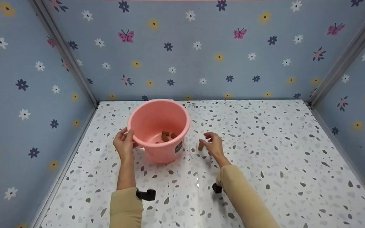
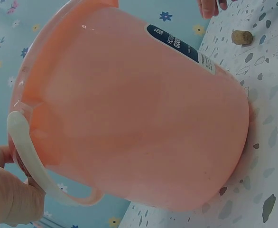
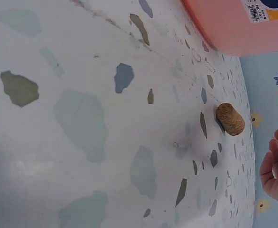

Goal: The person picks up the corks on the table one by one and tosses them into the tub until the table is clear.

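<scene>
A pink plastic bucket (image 1: 160,152) stands on the speckled tabletop, with several brown corks (image 1: 165,136) inside at the bottom. My left hand (image 1: 124,144) grips the bucket's rim at its left side, beside the pale handle (image 2: 32,156) seen in the left wrist view. To the right of the bucket a single cork (image 3: 230,119) lies on its side on the table. My right hand (image 1: 214,145) hovers just beside that cork with fingers loosely bent and parted. In the right wrist view a gap shows between the hand and the cork.
The white terrazzo-patterned table (image 1: 265,152) is bounded by blue flowered panels (image 1: 195,50) at the back and both sides. Grey metal posts (image 1: 71,60) stand in the corners. Black wrist mounts (image 1: 146,194) sit on both sleeves.
</scene>
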Action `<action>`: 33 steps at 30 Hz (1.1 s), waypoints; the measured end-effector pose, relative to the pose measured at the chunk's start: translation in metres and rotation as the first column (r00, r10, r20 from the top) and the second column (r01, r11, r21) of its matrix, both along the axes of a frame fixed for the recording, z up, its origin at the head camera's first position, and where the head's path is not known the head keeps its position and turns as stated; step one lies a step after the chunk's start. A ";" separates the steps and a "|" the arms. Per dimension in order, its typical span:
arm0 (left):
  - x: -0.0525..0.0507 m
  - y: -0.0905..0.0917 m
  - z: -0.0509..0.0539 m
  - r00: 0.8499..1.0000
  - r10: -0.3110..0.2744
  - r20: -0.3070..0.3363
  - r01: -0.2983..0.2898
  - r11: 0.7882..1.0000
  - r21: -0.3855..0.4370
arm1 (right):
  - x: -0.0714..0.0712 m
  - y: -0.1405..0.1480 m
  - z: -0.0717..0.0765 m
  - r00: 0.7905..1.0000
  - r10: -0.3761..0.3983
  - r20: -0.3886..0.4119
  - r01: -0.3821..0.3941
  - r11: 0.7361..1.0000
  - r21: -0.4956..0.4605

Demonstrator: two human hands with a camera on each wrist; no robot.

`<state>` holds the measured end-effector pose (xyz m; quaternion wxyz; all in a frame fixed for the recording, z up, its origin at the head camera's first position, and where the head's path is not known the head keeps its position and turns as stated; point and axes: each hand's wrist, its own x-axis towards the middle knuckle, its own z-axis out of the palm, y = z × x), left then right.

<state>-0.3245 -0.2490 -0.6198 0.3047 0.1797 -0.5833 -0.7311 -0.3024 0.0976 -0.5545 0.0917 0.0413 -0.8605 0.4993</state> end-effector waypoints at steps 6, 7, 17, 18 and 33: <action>-0.003 0.000 -0.002 1.000 0.000 0.011 0.000 1.000 -0.002 | 0.001 0.001 -0.009 0.997 0.016 0.076 -0.018 1.000 0.017; -0.004 0.000 -0.002 1.000 0.001 0.017 -0.001 1.000 -0.003 | 0.001 0.002 -0.010 0.996 0.021 0.083 -0.023 1.000 0.021; -0.005 -0.001 -0.006 1.000 0.013 0.006 -0.013 1.000 -0.012 | 0.002 0.002 -0.022 0.993 0.048 0.112 -0.056 0.996 0.065; -0.005 -0.002 -0.006 1.000 0.018 0.007 -0.018 1.000 -0.016 | 0.002 0.001 -0.023 0.992 0.051 0.114 -0.058 0.996 0.064; -0.003 -0.002 -0.004 0.999 0.015 0.035 -0.014 1.000 -0.015 | 0.006 0.000 -0.023 0.993 0.041 0.109 -0.060 0.983 0.173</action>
